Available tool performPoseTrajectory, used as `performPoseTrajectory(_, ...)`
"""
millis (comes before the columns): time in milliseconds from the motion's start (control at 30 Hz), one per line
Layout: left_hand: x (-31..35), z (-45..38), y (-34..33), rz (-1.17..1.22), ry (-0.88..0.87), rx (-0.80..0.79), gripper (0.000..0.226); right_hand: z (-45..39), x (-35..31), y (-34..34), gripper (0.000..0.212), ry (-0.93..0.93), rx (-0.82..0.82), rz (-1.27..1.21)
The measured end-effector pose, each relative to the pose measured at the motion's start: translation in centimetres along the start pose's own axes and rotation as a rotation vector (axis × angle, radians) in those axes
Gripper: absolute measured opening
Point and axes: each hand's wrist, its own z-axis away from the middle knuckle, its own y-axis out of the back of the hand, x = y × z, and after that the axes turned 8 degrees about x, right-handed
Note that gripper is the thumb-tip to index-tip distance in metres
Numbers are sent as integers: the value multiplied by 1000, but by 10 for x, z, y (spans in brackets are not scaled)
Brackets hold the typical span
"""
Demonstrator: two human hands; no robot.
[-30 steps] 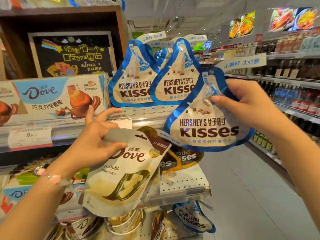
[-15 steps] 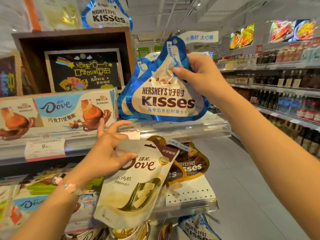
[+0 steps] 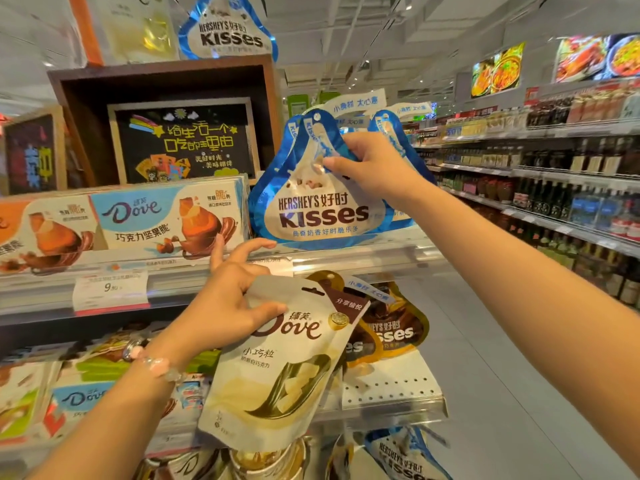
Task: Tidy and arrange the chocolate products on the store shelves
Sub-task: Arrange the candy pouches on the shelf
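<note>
Right hand (image 3: 372, 164) pinches blue Kisses bag (image 3: 322, 206) at its top, nearly seated in far row. Left hand (image 3: 228, 299) grips white Dove pouch (image 3: 277, 368), not yet shelved.

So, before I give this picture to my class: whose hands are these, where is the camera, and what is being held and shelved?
No machine here: a person wears a wide-angle camera on the head, looking down at their own bare hands in a shop aisle. The right hand pinches a blue Hershey's Kisses bag near its top, at the upper shelf, with similar bags behind. The left hand grips a cream Dove pouch. Dove boxes stand on that shelf; brown Kisses bags sit below.
</note>
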Motion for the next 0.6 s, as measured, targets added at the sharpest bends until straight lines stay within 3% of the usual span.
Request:
performPoseTrajectory(133, 7, 0, 3, 25, 6, 39, 24, 3, -2, 1, 11, 42, 13, 59)
performPoseTrajectory(233, 13, 4, 4, 81, -21, 83, 35, 13, -2, -1, 38, 57, 46, 121)
performPoseTrajectory(333, 18, 9, 3, 37, -19, 153, 24, 34, -2, 1, 55, 133, 163, 178)
performPoseTrajectory(500, 30, 26, 3, 149, 38, 213, 6, 87, -6, 10, 27, 385, 379, 86)
performPoseTrajectory(600, 35, 32, 2, 187, 86, 208, 15, 125, -2, 14, 9, 290, 300, -9)
